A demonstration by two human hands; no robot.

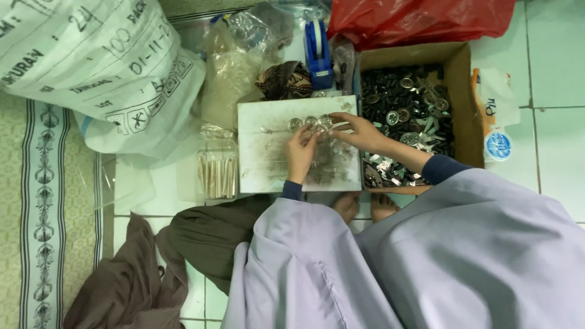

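Floor of pale square tiles point(551, 140) with dark grout, visible right and lower centre. Patterned woven mat point(42, 201) with ornamental border covers left edge. Lighting even, indoor.

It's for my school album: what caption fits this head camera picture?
Both hands, left and right, handle small round metal parts on a white board beside a cardboard box.

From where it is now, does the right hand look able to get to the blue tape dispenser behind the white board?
Probably yes. The right hand rests at the white board's far edge, and the blue tape dispenser stands just beyond that edge with nothing between them, so a short forward stretch should do.
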